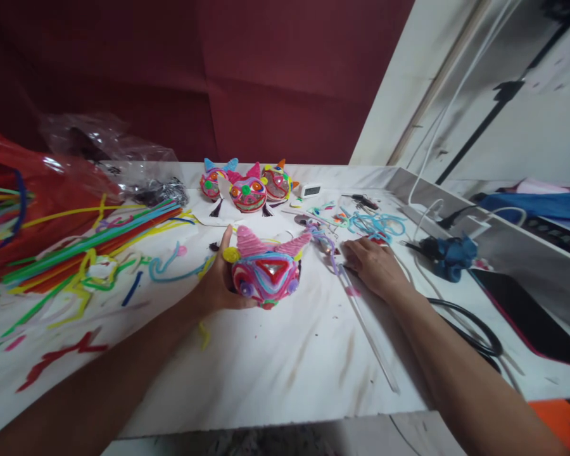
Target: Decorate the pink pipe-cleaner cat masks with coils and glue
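Observation:
A round pink and red mask-like craft piece (270, 275) with two pink horns, blue outlines and purple dots is gripped at its left side by my left hand (218, 282), thumb below and a finger raised behind. My right hand (373, 266) rests on the white table (285, 380), right of the piece, fingers reaching beside small bits and a purple curled strand (333, 256); its fingertips are partly hidden. A clear stick (370, 332) lies just below that hand. Three similar horned pieces, one pink in front (247, 192), stand at the back.
Colourful pipe cleaners (99, 244) and a red bag (38, 190) cover the left side. Light blue strands (375, 223) lie at the back right. Farther right are a dark blue bundle (449, 256), black cable (475, 323) and a black phone-like slab (532, 313).

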